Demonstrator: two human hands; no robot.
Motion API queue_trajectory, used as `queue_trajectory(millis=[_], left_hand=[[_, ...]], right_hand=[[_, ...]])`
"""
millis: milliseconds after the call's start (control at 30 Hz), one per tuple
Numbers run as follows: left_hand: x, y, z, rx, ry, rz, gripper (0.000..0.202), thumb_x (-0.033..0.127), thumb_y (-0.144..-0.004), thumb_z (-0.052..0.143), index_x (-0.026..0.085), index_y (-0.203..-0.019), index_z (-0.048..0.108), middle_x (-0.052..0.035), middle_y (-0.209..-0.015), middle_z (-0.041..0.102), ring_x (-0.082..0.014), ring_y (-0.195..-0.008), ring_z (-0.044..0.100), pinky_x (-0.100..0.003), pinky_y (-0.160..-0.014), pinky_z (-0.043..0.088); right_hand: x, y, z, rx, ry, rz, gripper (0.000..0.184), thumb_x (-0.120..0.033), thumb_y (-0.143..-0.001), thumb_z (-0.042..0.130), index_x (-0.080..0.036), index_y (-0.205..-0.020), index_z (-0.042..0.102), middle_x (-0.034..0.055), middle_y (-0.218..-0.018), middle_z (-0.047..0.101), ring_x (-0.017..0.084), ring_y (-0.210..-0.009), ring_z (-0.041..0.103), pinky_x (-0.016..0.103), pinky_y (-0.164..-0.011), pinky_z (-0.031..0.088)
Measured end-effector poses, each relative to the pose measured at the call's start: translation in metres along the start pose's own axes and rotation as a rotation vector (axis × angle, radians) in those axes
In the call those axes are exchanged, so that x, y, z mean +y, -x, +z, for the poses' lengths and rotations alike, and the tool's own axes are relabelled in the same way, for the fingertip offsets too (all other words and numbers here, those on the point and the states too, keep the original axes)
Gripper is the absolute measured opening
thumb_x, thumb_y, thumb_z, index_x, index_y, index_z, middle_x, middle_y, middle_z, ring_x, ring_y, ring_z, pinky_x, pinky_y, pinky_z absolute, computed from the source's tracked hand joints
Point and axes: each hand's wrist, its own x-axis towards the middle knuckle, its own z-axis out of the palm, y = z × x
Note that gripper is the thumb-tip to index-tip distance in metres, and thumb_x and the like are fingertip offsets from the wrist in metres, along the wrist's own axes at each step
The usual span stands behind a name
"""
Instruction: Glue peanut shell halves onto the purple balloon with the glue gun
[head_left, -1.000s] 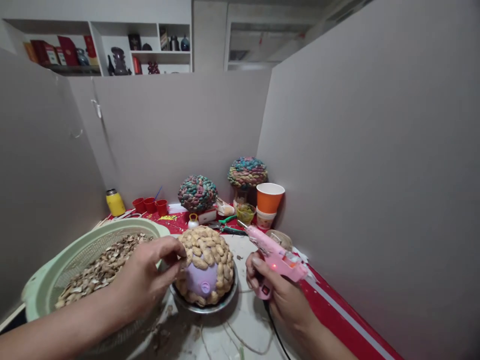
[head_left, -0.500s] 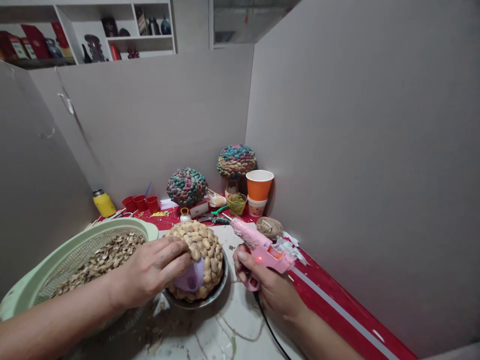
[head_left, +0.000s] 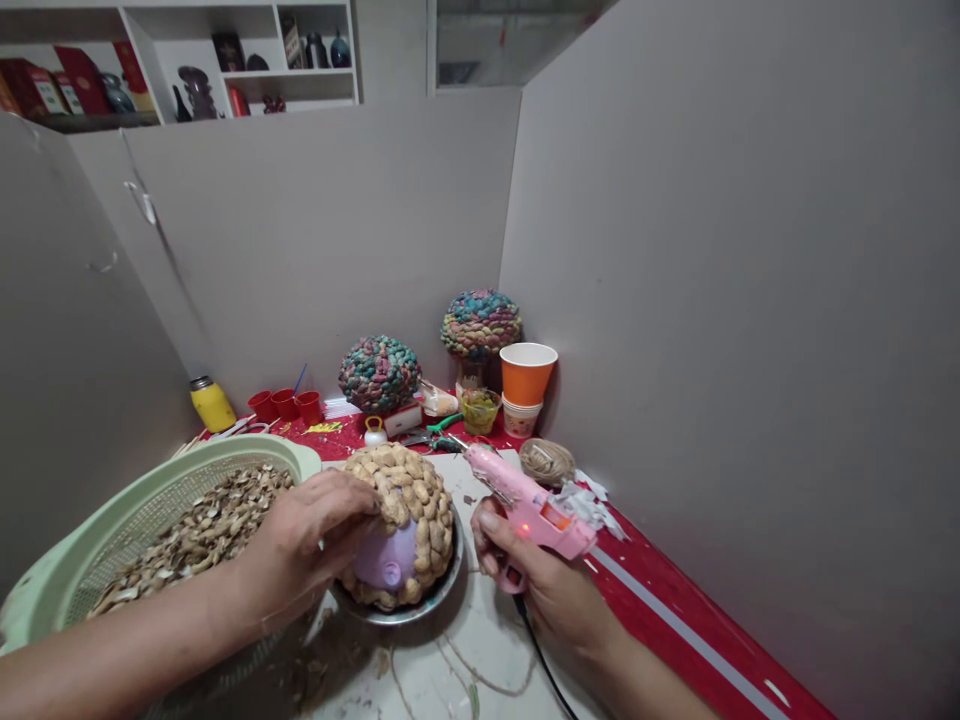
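A purple balloon ball covered with glued peanut shells sits in a metal bowl on the table. My left hand rests on the ball's left side, its fingertips pressed together against the shells. My right hand grips a pink hot glue gun just right of the bowl. The gun's nozzle points up and to the left, and its red light glows.
A pale green basket of peanut shells stands at the left. At the back are two painted shell balls, stacked orange cups, small red cups, a yellow jar, pliers and a twine ball. Grey partitions enclose the table.
My left hand slid from the ball's top left onto its side and stays pressed on the shells. The view tilted down. The glue gun stayed beside the bowl.
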Motion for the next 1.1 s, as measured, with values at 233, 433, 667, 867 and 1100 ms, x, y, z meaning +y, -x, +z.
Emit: queue_trajectory(millis=[233, 433, 667, 867, 1100], left_hand=[[0.01, -0.005, -0.004, -0.031, 0.019, -0.208, 0.013, 0.011, -0.086, 0.06, 0.02, -0.096, 0.06, -0.0027, -0.084, 0.068, -0.0163, -0.076, 0.064, -0.029, -0.069, 0.053], [0.011, -0.006, -0.004, -0.047, 0.025, -0.249, 0.009, 0.011, -0.087, 0.059, 0.018, -0.091, 0.059, -0.0023, -0.08, 0.066, -0.0162, -0.073, 0.061, -0.028, -0.065, 0.051], [0.01, -0.007, -0.004, -0.086, 0.043, -0.166, 0.014, 0.008, -0.088, 0.057, 0.019, -0.096, 0.061, -0.0038, -0.089, 0.067, -0.0173, -0.083, 0.061, -0.03, -0.074, 0.05], [0.01, -0.005, -0.005, -0.131, 0.012, -0.205, 0.012, 0.01, -0.088, 0.059, 0.019, -0.095, 0.063, -0.0048, -0.089, 0.067, -0.0186, -0.084, 0.06, -0.031, -0.074, 0.048], [0.007, -0.006, -0.003, -0.118, -0.01, -0.196, 0.007, 0.013, -0.088, 0.059, 0.018, -0.089, 0.063, -0.0045, -0.082, 0.067, -0.0185, -0.078, 0.06, -0.031, -0.069, 0.049]], right_hand=[[0.002, -0.001, -0.001, 0.001, 0.012, 0.004, 0.051, -0.067, -0.074, 0.072, -0.018, -0.073, 0.058, -0.002, -0.058, 0.052, 0.009, -0.051, 0.04, 0.02, -0.045, 0.025], [0.003, -0.002, 0.0, 0.022, 0.016, 0.016, 0.052, -0.067, -0.071, 0.074, -0.018, -0.071, 0.059, -0.0014, -0.058, 0.053, 0.01, -0.051, 0.041, 0.021, -0.045, 0.025], [0.003, -0.002, 0.001, 0.025, 0.009, 0.007, 0.051, -0.066, -0.072, 0.074, -0.018, -0.068, 0.058, -0.0011, -0.057, 0.053, 0.01, -0.05, 0.04, 0.022, -0.045, 0.023], [0.002, 0.0, 0.001, 0.005, 0.023, 0.003, 0.052, -0.067, -0.072, 0.073, -0.017, -0.068, 0.059, -0.0012, -0.056, 0.051, 0.01, -0.05, 0.039, 0.022, -0.045, 0.025], [0.006, -0.001, -0.001, 0.005, 0.022, -0.018, 0.048, -0.064, -0.076, 0.072, -0.018, -0.07, 0.058, -0.0011, -0.058, 0.052, 0.011, -0.051, 0.04, 0.022, -0.045, 0.025]])
